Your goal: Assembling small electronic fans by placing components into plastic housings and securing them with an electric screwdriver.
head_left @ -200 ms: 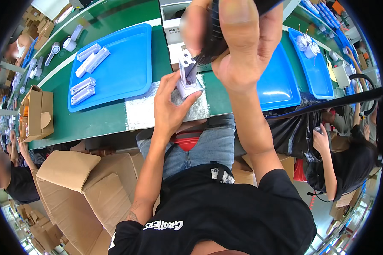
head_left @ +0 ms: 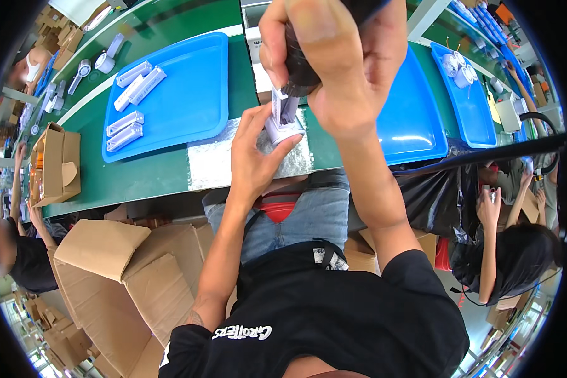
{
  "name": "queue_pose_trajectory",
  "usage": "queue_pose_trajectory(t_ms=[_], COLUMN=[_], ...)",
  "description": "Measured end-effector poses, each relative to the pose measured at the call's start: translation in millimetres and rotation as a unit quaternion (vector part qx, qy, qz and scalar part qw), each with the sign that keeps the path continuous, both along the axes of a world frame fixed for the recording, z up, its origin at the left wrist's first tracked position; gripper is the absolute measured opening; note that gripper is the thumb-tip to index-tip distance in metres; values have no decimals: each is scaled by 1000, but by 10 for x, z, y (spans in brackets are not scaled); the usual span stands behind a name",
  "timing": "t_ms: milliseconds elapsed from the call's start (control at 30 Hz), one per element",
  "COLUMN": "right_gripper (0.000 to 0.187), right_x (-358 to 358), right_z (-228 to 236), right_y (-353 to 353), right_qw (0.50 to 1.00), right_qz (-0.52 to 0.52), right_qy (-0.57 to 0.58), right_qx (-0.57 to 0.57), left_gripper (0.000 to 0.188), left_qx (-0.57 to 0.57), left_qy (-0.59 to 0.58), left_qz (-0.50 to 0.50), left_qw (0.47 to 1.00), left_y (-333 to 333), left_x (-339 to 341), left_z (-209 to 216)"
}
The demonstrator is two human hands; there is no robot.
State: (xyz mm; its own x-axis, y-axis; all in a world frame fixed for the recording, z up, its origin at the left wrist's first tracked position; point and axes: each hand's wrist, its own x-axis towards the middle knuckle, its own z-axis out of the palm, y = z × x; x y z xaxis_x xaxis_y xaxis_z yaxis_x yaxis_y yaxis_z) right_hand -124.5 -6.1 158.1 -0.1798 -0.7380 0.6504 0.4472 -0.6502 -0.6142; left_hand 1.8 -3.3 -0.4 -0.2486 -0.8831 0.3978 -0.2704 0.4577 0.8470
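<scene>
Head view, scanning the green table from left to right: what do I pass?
Open cardboard box → blue tray holding white packs → left hand on a small white box → right hand gripping a dark object → second blue tray → third blue tray.

Blue tray (head_left: 189,94) with 4 white packets (head_left: 132,104); open cardboard box (head_left: 60,164) at left.

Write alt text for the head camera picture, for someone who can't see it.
A person's left hand holds a small white box while the right hand grips a dark object just above it, over a green table. A blue tray with white boxes lies to the left, open cardboard cartons below.
</scene>
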Motion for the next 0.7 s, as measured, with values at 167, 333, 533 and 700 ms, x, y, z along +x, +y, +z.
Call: queue_pose_trajectory(t_ms=[167, 333, 533, 700], right_gripper=[65, 51, 82, 28], right_x=[-36, -89, -517, -231], right_z=[-50, -99, -145, -839], right_y=[2, 14, 369, 750], right_qw=[1000, 999, 882, 851], right_qz=[9, -44, -449, -382], right_qy=[10, 7, 76, 359], right_qx=[-16, 2, -125, -27], left_gripper=[61, 63, 62, 63], left_qx=[4, -11, -5, -22], left_qy=[-9, 3, 24, 22], left_qz=[-5, 15, 26, 2], left_qw=[1000, 1000, 999, 1000], left_y=[29, 42, 64, -16], left_x=[10, -48, -27, -23], left_z=[23, -64, -16, -51])
